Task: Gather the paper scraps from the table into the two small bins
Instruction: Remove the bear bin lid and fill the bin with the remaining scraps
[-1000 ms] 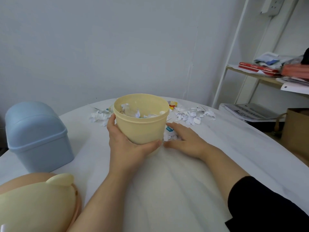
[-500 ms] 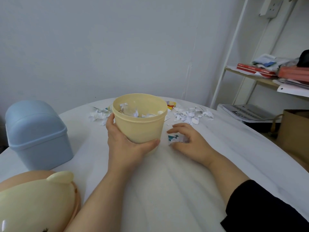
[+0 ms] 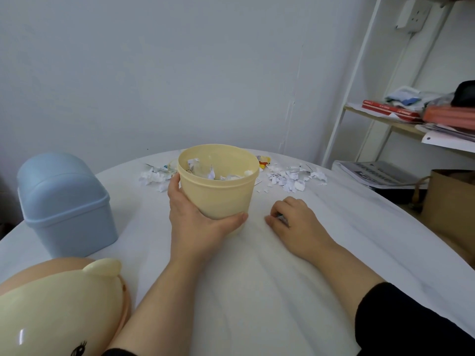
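Okay, left hand grips the yellow bin from its near-left side, with the thumb low across the front and the fingers round the left wall. The bin is upright at mid-table with no lid on; its base is hidden by the hand. Torn paper lies inside it. Right hand rests on the white table just right of the bin, not touching it. Its knuckles are up and its fingers curl in against the thumb, pinching a scrap of which only a dark sliver shows. Two loose piles lie at the far edge, left pile and right pile, either side of the bin. Blue bin, domed lid on, stands well left. Bear-face lid sits at the near-left corner.
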